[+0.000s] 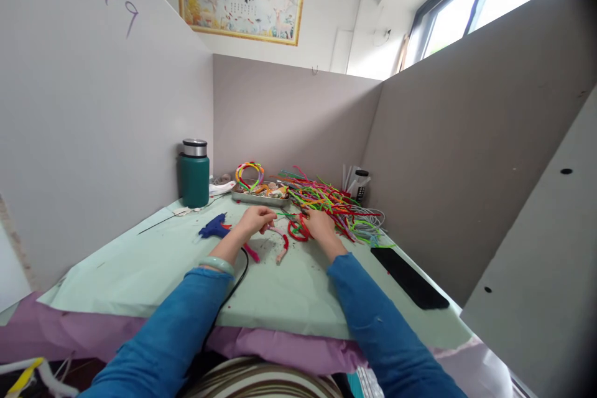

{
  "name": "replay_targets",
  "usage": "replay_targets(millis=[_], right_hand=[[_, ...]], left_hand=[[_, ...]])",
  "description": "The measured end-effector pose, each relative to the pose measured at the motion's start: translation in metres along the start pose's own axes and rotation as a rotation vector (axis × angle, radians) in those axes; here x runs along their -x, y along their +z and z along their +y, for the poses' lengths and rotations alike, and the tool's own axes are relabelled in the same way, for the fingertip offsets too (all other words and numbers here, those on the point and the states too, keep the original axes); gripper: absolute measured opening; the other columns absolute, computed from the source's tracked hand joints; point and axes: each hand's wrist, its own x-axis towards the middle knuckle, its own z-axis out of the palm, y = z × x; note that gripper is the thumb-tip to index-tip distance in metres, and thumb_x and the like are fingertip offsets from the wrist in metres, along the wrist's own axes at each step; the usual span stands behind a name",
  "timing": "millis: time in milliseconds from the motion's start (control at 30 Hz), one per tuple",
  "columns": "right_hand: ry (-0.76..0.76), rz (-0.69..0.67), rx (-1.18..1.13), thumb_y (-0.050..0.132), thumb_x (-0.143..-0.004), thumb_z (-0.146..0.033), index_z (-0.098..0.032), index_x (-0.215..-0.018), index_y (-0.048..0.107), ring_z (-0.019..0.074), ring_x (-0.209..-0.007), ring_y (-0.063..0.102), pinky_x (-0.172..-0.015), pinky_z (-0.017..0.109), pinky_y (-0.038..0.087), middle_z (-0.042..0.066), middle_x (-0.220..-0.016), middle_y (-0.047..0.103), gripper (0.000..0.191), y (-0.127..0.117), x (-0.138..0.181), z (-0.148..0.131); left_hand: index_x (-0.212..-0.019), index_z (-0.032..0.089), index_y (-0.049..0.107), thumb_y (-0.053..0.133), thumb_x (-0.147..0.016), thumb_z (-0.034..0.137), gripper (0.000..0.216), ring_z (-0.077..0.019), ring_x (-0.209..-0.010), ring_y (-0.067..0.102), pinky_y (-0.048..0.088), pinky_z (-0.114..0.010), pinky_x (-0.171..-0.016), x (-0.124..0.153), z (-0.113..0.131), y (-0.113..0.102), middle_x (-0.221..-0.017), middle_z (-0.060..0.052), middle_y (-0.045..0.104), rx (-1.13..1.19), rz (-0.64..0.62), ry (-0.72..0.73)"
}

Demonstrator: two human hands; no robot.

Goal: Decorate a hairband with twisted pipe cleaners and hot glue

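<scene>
My left hand [259, 220] is closed in a pinch over the middle of the table, fingertips at one end of a thin green pipe cleaner [285, 215]. That strand runs across to my right hand [319, 224], whose fingers are closed at its other end; exactly how they grip it is hidden. Red-handled scissors [298, 230] lie against the right fingers, partly covered. Below the hands rests a curved pink, white and red pipe-cleaner piece [283, 245]. A bright pink piece [252, 253] lies below my left wrist. A blue glue gun [215, 226] sits left of my left hand.
Many coloured pipe cleaners [326, 198] are heaped behind my right hand. A metal tray [261, 201] with small parts and a multicoloured ring [249, 175] stands at the back. A green bottle [194, 174] is left, a black phone [410, 278] right. Partition walls [293, 112] surround the table.
</scene>
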Motion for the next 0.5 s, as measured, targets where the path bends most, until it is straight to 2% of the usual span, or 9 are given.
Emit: replay_targets(millis=[133, 200, 300, 367, 467, 500], right_hand=[[0.118, -0.139, 0.146, 0.058, -0.077, -0.033, -0.015, -0.096, 0.068, 0.0310, -0.094, 0.062, -0.072, 0.036, 0.045, 0.020, -0.101, 0.066, 0.028, -0.002, -0.004, 0.024], [0.137, -0.114, 0.163, 0.058, -0.077, -0.027, -0.014, -0.099, 0.067, 0.0310, -0.094, 0.062, -0.073, 0.037, 0.045, 0.021, -0.101, 0.065, 0.027, -0.002, -0.004, 0.028], [0.112, 0.030, 0.131, 0.054, -0.080, -0.023, -0.014, -0.097, 0.068, 0.0288, -0.094, 0.061, -0.076, 0.036, 0.044, 0.020, -0.097, 0.066, 0.023, -0.002, -0.002, 0.024], [-0.030, 0.117, 0.034, 0.048, -0.085, -0.026, -0.018, -0.097, 0.068, 0.0247, -0.095, 0.060, -0.079, 0.033, 0.043, 0.015, -0.098, 0.067, 0.025, -0.004, 0.001, 0.012], [-0.352, 0.125, -0.133, 0.044, -0.088, -0.028, -0.024, -0.104, 0.066, 0.0185, -0.097, 0.058, -0.083, 0.027, 0.041, 0.006, -0.105, 0.066, 0.027, -0.007, 0.007, -0.013], [-0.413, 0.117, -0.158, 0.045, -0.087, -0.028, -0.025, -0.106, 0.065, 0.0178, -0.096, 0.058, -0.083, 0.026, 0.041, 0.005, -0.107, 0.065, 0.027, -0.008, 0.008, -0.023]], left_hand=[[-0.080, 0.014, 0.059, 0.064, -0.072, 0.036, 0.024, -0.0032, -0.033, 0.033, 0.020, -0.019, -0.034, 0.002, 0.004, -0.003, -0.055, 0.002, 0.055, 0.133, 0.077, -0.061], [-0.079, 0.013, 0.058, 0.064, -0.072, 0.035, 0.024, -0.0023, -0.032, 0.030, 0.017, -0.020, -0.035, 0.004, 0.006, -0.004, -0.054, 0.003, 0.053, 0.186, 0.055, -0.090], [-0.078, 0.013, 0.058, 0.068, -0.069, 0.036, 0.027, -0.0018, -0.034, 0.030, 0.019, -0.020, -0.036, 0.006, 0.009, -0.002, -0.057, 0.002, 0.055, 0.210, 0.019, -0.103], [-0.079, 0.012, 0.058, 0.070, -0.067, 0.035, 0.029, -0.0021, -0.036, 0.034, 0.023, -0.020, -0.037, 0.007, 0.008, 0.000, -0.063, 0.000, 0.060, 0.190, -0.011, -0.092], [-0.080, 0.012, 0.057, 0.069, -0.065, 0.034, 0.029, -0.0030, -0.039, 0.037, 0.027, -0.020, -0.038, 0.007, 0.007, 0.001, -0.069, -0.004, 0.065, 0.148, -0.047, -0.067], [-0.080, 0.012, 0.057, 0.069, -0.065, 0.033, 0.029, -0.0032, -0.039, 0.037, 0.027, -0.020, -0.038, 0.007, 0.007, 0.001, -0.069, -0.004, 0.065, 0.138, -0.048, -0.062]])
